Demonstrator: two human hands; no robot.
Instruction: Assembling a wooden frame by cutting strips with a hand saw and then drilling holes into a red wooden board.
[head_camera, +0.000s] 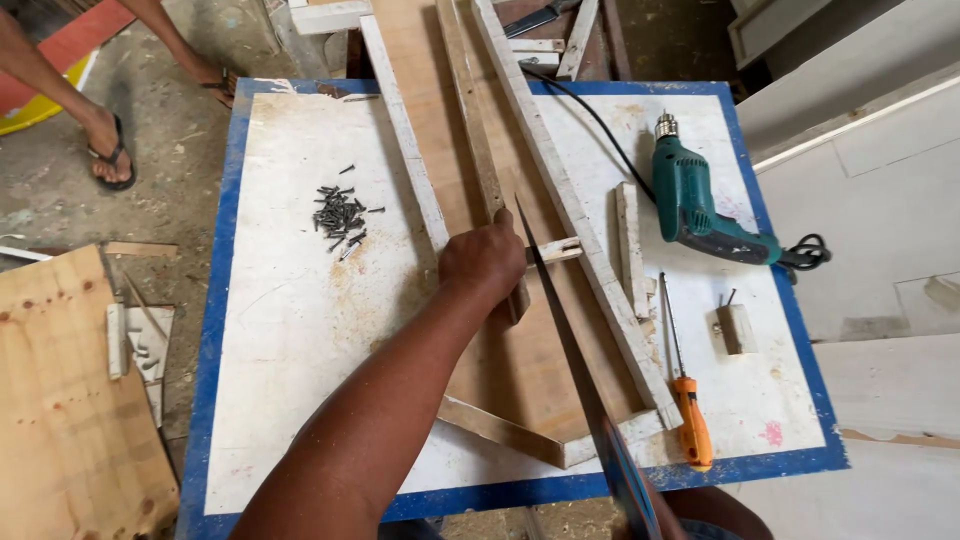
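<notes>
**Saw blade across a short wood strip**

Your left hand (482, 262) clamps down on a short wood strip (556, 250), which sticks out to its right. The handsaw (565, 350) blade crosses that strip just beside your knuckles. Your right hand is hidden; its grasp can't be told. One green drill (700, 205), one orange screwdriver (688, 400), one heap of screws (340, 215).
</notes>
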